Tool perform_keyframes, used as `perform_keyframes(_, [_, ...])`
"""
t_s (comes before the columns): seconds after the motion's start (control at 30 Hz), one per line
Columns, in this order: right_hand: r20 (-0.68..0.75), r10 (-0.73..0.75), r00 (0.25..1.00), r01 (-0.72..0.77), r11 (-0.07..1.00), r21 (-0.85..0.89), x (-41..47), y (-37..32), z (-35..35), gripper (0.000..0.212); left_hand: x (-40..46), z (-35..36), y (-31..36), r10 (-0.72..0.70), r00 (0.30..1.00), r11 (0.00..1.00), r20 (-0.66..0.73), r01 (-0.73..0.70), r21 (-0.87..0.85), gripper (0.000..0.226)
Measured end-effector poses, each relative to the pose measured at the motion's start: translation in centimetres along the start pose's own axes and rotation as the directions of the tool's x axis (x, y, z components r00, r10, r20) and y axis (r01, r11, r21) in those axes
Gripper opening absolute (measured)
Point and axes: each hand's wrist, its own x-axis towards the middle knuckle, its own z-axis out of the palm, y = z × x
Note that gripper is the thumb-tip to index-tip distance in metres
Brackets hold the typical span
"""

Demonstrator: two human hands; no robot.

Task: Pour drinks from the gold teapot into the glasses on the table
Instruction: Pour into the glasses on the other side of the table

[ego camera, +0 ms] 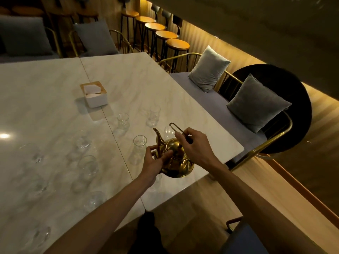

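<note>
Nearest to us are our two bare forearms, reaching out over the marble table [55, 107] toward the gold teapot [176, 162]. Our right hand [194, 143] is curled round the dark grip of the pot's tall wire handle [175, 127], and our left hand [156, 158] cups the side of the body with fingers bent against the metal near the lid and the base of the spout. The teapot sits close to the near right edge of the table; we cannot tell whether it rests on the marble or is just lifted off it. Its spout [159, 137] points up and away, just beside a tall clear glass [139, 149]. Two more glasses stand farther out, one [122, 121] to the left and one [153, 115] to the right, and several others are scattered over the left half of the table. All look clear, though the light is too dim for certainty. We judge the pouring not yet begun, so every glass remains to be filled. A white napkin box [95, 95] stands well beyond the glasses.
</note>
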Motion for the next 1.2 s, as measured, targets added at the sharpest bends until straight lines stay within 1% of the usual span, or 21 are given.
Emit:
perform_keyframes(0.17, [0.065,-0.078,0.995,0.083,0.994,-0.074,3.3,0.3,0.0,0.035,3.1,0.2,1.2,0.052,0.998,0.999,-0.042,-0.051,0.019,0.072])
perform_keyframes(0.3, [0.123,-0.112,0.986,0.12,0.991,-0.062,5.7,0.7,0.4,0.028,5.6,0.4,1.7,0.064,0.997,0.998,-0.051,-0.063,0.014,0.082])
perform_keyframes(0.4, [0.164,-0.122,0.979,0.126,0.992,-0.018,7.8,1.4,0.8,0.026,7.5,0.6,1.8,0.052,0.996,0.999,-0.067,-0.053,-0.003,0.088])
perform_keyframes(0.53, [0.18,-0.144,0.973,0.14,0.989,0.035,10.6,2.2,1.0,0.026,9.4,1.0,2.2,0.008,0.995,0.999,-0.1,-0.012,-0.042,0.092])
perform_keyframes(0.63, [0.181,-0.174,0.968,0.152,0.98,0.128,12.4,2.5,0.9,0.019,10.6,1.3,2.5,-0.017,0.992,0.999,-0.122,0.012,-0.045,0.106])
perform_keyframes(0.67, [0.193,-0.181,0.964,0.149,0.974,0.168,13.0,2.5,1.0,0.021,10.9,1.4,2.5,-0.022,0.992,0.999,-0.126,0.017,-0.042,0.109])
perform_keyframes(0.77, [0.205,-0.192,0.96,0.144,0.963,0.228,14.2,2.5,1.0,0.037,11.4,2.0,2.6,-0.058,0.989,0.998,-0.135,0.053,-0.041,0.117])
perform_keyframes(0.87, [0.222,-0.225,0.949,0.161,0.949,0.272,15.4,2.8,1.2,0.033,11.9,2.5,2.5,-0.055,0.989,0.996,-0.135,0.045,-0.075,0.111])
perform_keyframes(1.03, [0.298,-0.283,0.912,0.188,0.932,0.308,17.7,4.2,1.3,0.024,12.6,3.6,2.4,-0.059,0.982,0.994,-0.182,0.04,-0.106,0.089])
perform_keyframes(1.13, [0.359,-0.328,0.874,0.21,0.92,0.33,19.2,4.8,1.2,0.024,12.6,4.7,2.3,-0.084,0.962,0.981,-0.259,0.034,-0.19,0.084])
perform_keyframes(1.2, [0.394,-0.352,0.849,0.22,0.914,0.341,20.0,5.0,1.2,0.024,12.6,5.3,2.3,-0.091,0.954,0.967,-0.284,0.017,-0.254,0.083])
